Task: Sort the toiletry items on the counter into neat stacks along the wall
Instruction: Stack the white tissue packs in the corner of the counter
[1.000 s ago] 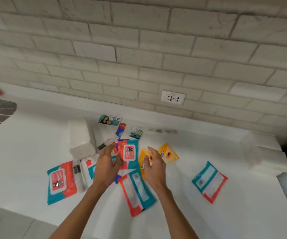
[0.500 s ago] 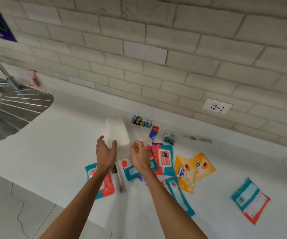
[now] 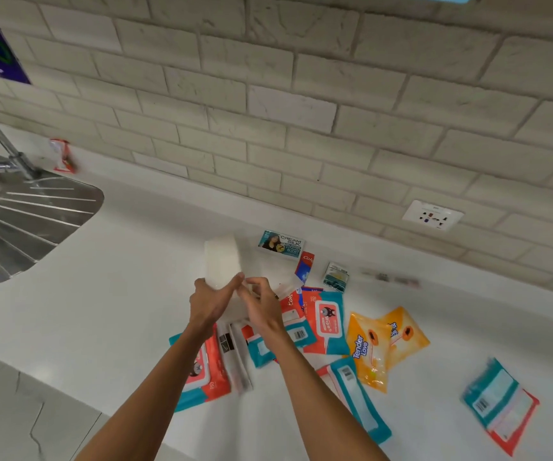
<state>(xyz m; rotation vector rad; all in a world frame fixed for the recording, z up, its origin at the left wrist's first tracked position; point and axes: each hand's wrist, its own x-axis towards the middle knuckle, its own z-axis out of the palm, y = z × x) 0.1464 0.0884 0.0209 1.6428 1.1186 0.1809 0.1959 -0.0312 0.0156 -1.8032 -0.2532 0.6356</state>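
Centrally, just below mid-frame, the left hand (image 3: pixel 211 302) grips the near end of a white pack (image 3: pixel 223 261), thumb on top and fingers wrapped under its left side. The right hand (image 3: pixel 263 309) meets it from the right, its curled fingertips appearing to pinch the pack's near right corner. The pack is lifted and angled up and away toward the brick wall (image 3: pixel 268 128); two hands likely steady a soft, bulky thing so it can be set down square.

Below and right of the hands lies the unsorted jumble on the white counter (image 3: pixel 118 294): a red and teal wipes pack (image 3: pixel 326 319) overlapping others of its kind, and two orange pouches (image 3: pixel 373 354) touching each other. Above the hands, nearer the wall, sit a shampoo sachet (image 3: pixel 281 244) and a toothpaste sachet (image 3: pixel 305 266), loosely placed, no stack yet. One lone wipes pack (image 3: pixel 501 404) lies well apart at lower right. A steel drainboard (image 3: pixel 25 214) fills the left edge, so the open counter along the wall beside it looks like room for stacks
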